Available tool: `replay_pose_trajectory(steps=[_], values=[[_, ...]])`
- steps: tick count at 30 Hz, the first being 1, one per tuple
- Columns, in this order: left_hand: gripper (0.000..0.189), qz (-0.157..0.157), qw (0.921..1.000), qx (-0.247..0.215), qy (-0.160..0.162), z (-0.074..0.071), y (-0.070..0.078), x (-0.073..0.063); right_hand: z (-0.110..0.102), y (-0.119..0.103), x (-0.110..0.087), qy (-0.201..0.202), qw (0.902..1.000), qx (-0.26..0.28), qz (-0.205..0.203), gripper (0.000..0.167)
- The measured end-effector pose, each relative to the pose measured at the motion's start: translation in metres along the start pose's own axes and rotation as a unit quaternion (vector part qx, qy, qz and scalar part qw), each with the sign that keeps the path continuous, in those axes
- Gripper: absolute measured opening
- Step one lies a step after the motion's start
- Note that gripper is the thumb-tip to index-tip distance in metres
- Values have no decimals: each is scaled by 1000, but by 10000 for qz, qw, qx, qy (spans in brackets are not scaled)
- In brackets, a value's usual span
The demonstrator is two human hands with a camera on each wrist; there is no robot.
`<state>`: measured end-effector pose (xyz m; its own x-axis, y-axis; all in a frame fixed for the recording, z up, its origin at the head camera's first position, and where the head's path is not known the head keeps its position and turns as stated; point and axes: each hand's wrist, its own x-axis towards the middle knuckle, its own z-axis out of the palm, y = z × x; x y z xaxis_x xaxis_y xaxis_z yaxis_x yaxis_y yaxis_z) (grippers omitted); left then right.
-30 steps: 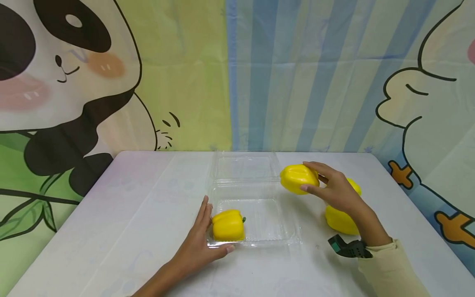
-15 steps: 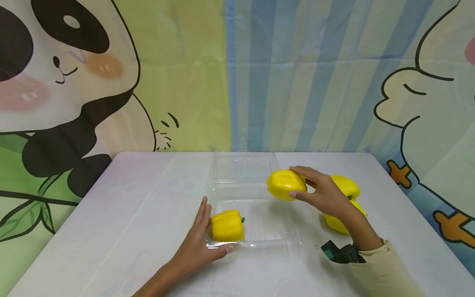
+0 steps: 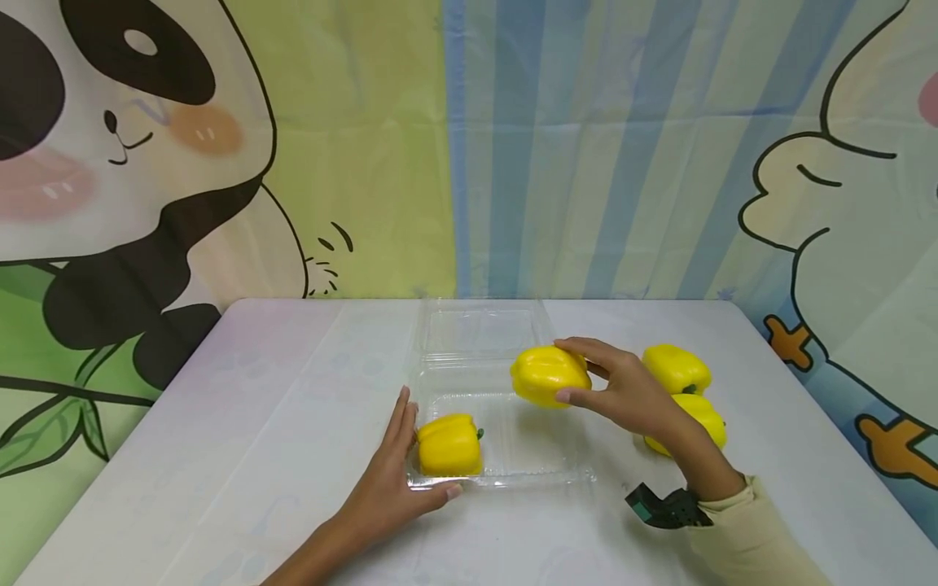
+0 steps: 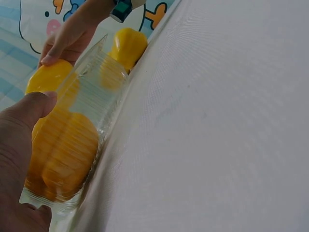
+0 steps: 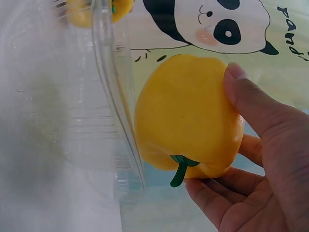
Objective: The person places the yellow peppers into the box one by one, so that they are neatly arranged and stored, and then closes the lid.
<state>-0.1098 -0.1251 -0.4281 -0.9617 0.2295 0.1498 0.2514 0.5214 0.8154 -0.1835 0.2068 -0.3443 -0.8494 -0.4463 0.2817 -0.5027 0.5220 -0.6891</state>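
Observation:
My right hand (image 3: 623, 389) grips a yellow bell pepper (image 3: 550, 376) between thumb and fingers, above the right part of a clear plastic clamshell box (image 3: 513, 482). In the right wrist view the held pepper (image 5: 188, 113) shows its green stem, close by the box's wall (image 5: 108, 72). Another yellow bell pepper (image 3: 450, 445) lies in the box's front left corner. My left hand (image 3: 392, 480) rests at that corner, fingers straight along the left side and thumb by the front edge. The left wrist view shows the left thumb (image 4: 36, 106) at the box's wall.
Two more yellow bell peppers, a rear one (image 3: 676, 369) and a front one (image 3: 692, 419), sit on the white table (image 3: 256, 456) to the right of the box. The box's lid (image 3: 479, 330) lies folded back behind it. A cartoon-printed curtain (image 3: 542, 146) hangs behind the table.
My right hand has carried its bell pepper leftward and slightly nearer, from the box's right rear side to above the box. The left hand has stayed at the corner.

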Motion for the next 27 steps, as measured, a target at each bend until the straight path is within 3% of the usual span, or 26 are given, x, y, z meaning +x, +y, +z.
replay_pose_trajectory(steps=[7,18,27], values=[[127,15,10000,-7,-18,-1,0,-1,8,1,1,-113,9996,202,-156,62],[125,-105,9998,118,-75,-1,2,-1,17,1,1,-184,9996,221,-16,60],[125,-99,9999,108,-74,-1,2,-1,27,-3,0,-563,9979,317,104,59]])
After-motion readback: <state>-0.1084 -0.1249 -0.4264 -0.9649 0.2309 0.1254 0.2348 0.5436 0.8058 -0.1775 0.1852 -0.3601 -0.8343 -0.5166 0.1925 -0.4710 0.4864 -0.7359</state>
